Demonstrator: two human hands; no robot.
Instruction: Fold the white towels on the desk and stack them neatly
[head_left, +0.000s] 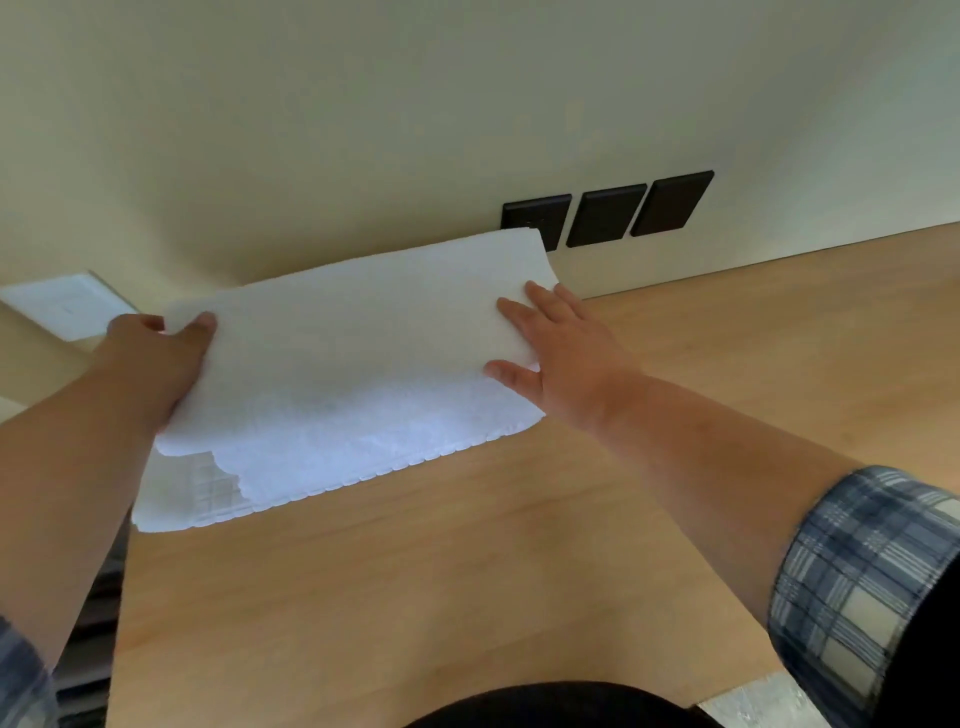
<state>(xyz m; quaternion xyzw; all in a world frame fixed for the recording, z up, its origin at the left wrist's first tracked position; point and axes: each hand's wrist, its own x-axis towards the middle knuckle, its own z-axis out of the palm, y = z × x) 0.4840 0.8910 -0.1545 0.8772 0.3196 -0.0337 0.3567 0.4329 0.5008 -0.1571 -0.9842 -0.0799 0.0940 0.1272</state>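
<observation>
A person leans over a pale wooden surface (467, 571) with both arms stretched toward a white towel (337, 374) lying folded at the surface's far left corner, close to the cream wall (363, 130). The towel's near left corner reaches the left edge of the surface, and its scalloped hem faces the near edge. Several layers show: a smooth upper fold, a fluffier layer below it, and a checked weave exposed at the near left.

The left hand (156, 364) holds the towel's left end, thumb (205, 322) laid on top of the cloth and the rest of the fingers hidden beneath it, so the upper fold is pinched between them. The right hand (566, 358) lies on the towel's right end with its fingers (540, 296) straight and spread, thumb out to the side, flat on the cloth and gripping nothing. The far right corner of the upper fold curls up off the layers below, just beyond those fingertips.

Three black wall plates (608, 213) sit in a row on the wall just above the far edge of the surface, the leftmost partly covered by the raised corner. A white panel (67, 306) lies beyond the left hand, off the surface's left edge. A blue plaid sleeve (872, 571) is pushed up the right forearm.
</observation>
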